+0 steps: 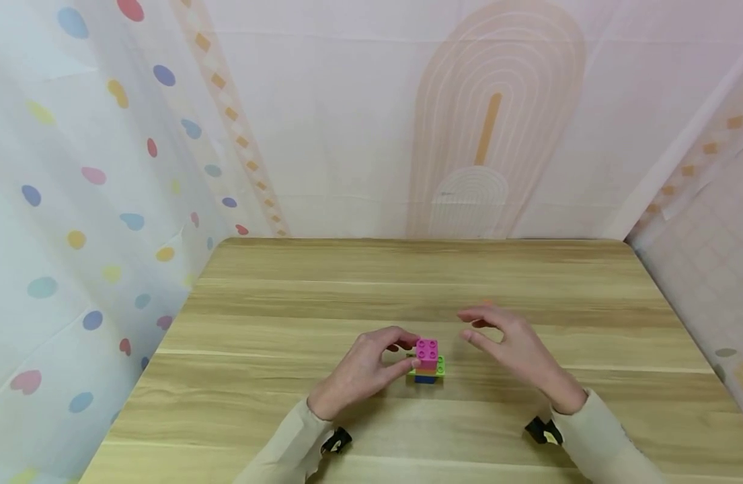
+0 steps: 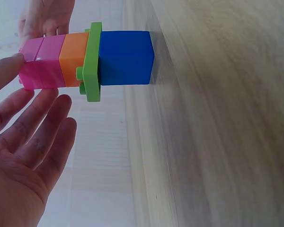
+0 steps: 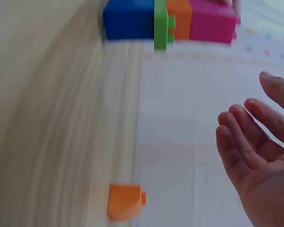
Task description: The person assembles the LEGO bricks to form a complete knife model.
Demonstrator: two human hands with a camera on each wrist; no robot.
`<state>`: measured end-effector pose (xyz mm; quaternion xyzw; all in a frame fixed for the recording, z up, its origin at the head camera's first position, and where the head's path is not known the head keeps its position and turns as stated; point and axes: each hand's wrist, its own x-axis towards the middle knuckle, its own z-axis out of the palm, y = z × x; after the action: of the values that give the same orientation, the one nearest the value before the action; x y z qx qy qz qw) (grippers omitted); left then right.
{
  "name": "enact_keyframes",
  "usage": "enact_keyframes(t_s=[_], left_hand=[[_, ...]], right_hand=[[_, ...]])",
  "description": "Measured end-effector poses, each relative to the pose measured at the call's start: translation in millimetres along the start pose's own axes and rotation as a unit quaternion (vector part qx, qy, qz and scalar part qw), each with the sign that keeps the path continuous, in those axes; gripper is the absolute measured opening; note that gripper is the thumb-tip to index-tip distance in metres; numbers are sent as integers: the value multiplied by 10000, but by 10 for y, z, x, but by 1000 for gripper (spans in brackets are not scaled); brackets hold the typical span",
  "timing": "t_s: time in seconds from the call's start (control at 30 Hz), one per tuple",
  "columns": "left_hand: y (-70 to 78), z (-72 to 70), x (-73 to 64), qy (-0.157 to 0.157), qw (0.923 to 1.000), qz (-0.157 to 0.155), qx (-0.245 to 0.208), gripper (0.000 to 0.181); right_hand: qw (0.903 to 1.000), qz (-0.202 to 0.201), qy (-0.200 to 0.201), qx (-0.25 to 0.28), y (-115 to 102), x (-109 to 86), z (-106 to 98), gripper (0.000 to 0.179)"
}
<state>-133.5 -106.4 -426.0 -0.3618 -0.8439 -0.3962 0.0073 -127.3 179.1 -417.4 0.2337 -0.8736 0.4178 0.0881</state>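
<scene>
A small tower of building blocks stands on the table: a blue block [image 2: 125, 57] at the bottom, a thin green plate [image 2: 92, 66], an orange block [image 2: 73, 59] and pink blocks [image 2: 49, 61] on top. The green plate is wider than the rest. With thumb and fingers, my left hand [image 1: 371, 366] pinches the topmost pink block from the left side. My right hand [image 1: 519, 343] hovers to the right of the tower, apart from it, its fingers loosely bent around nothing.
A separate orange block [image 3: 124, 202] lies on the table beyond my right hand, mostly covered by it in the head view. The wooden table [image 1: 274, 302] ends at a patterned curtain [image 1: 341, 134] at the back and left.
</scene>
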Motion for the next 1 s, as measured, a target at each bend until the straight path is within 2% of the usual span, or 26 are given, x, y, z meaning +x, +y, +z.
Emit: enact_keyframes(t_s=[0.23,0.5,0.63,0.83,1.0], left_hand=[[2,-2,24,-15,10000,-38,21,27],[11,9,15,26,10000,-43,2,28],[6,20,2,38,9999,-91,18,28],[12,24,-8,66,10000,-68,3,29],[-6,28,-15,106,9999,15,-58,29]], right_hand=[[9997,27,222,61,229,76,-165,26],[9995,308,26,112,500,162,-250,31],[9980,589,-209,-10,605,194,-291,38],[9899,1046,-845,-446,737,239,-277,51],[9832,1141,-1165,-823,784,285,-239,49]])
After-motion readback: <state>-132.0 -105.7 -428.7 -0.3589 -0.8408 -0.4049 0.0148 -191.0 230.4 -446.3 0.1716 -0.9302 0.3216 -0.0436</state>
